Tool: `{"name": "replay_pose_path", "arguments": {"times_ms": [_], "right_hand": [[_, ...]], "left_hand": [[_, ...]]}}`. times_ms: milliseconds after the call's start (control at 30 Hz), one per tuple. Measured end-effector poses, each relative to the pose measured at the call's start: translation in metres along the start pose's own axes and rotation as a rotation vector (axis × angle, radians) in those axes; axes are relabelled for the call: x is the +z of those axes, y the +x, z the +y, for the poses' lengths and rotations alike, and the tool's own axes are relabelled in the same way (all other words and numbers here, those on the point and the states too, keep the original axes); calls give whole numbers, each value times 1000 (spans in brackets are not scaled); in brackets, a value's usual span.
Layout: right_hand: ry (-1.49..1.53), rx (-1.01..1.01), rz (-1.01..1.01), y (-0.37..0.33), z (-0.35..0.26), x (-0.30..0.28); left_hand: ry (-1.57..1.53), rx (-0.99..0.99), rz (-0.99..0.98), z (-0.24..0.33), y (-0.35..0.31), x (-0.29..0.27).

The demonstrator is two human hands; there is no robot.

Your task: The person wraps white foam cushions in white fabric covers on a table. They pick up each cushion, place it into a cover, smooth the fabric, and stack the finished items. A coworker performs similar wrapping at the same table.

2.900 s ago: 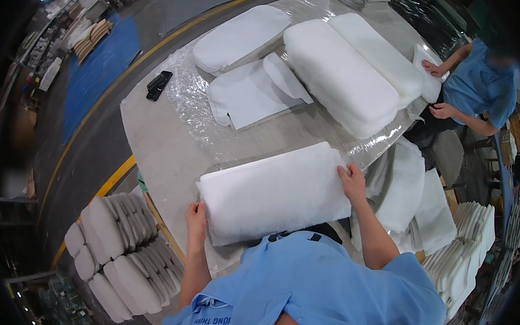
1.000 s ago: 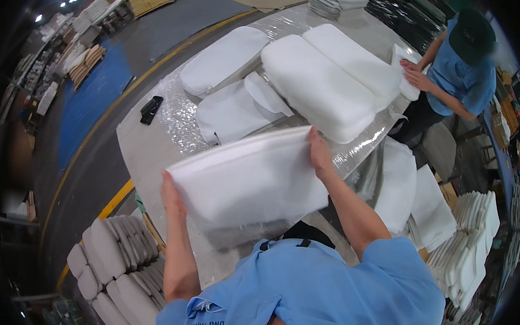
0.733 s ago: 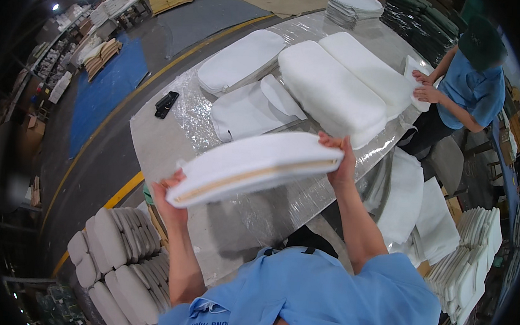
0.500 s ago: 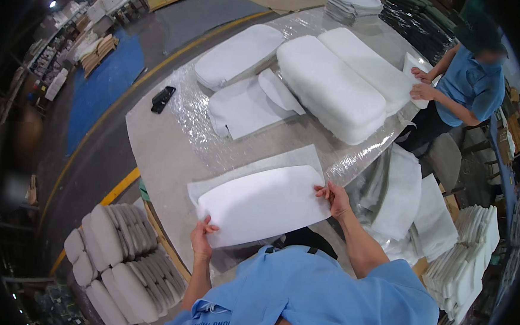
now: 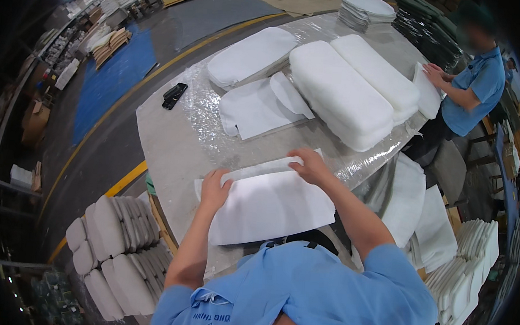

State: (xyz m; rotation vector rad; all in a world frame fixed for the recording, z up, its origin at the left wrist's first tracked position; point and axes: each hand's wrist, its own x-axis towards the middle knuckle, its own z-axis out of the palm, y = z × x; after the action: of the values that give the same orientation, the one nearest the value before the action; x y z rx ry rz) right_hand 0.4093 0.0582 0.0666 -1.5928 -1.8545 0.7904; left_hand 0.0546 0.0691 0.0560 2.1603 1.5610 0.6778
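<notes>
A flat white foam cushion [image 5: 272, 208] lies on the near part of the plastic-covered table [image 5: 171, 148], right in front of me. My left hand [image 5: 214, 186] presses on its far left edge. My right hand [image 5: 310, 165] rests on its far right edge, fingers curled over a thin white cover layer that sticks out from under the cushion. Both hands hold the cushion's far edge.
Two thick white cushions [image 5: 351, 90] and flatter white covers [image 5: 254, 105] lie farther back, with a black handheld tool [image 5: 173, 94] at the left. A person in blue [image 5: 473, 86] handles a white piece at the right. Stacked pads [image 5: 121, 246] stand by the floor, lower left.
The cushion was lifted off the table, flipped over in the air and laid back down flat. My hands moved from its sides to its far edge.
</notes>
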Motion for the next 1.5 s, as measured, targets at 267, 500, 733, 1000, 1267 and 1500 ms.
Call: {"name": "replay_pose_path", "arguments": {"times_ms": [267, 500, 733, 1000, 1267, 1500], "right_hand": [[-440, 111, -557, 94, -17, 72], [-319, -42, -681, 93, -10, 73], [-194, -402, -18, 0, -4, 74], [-206, -413, 21, -29, 1, 78], [-235, -388, -40, -36, 2, 76], [-326, -261, -92, 96, -28, 58]], "left_hand": [[217, -261, -671, 7, 91, 54], [218, -169, -713, 4, 76, 65], [35, 136, -74, 9, 4, 60], [39, 420, -176, 5, -13, 48], [136, 305, -318, 19, -37, 54], [143, 309, -233, 19, -44, 64]]}}
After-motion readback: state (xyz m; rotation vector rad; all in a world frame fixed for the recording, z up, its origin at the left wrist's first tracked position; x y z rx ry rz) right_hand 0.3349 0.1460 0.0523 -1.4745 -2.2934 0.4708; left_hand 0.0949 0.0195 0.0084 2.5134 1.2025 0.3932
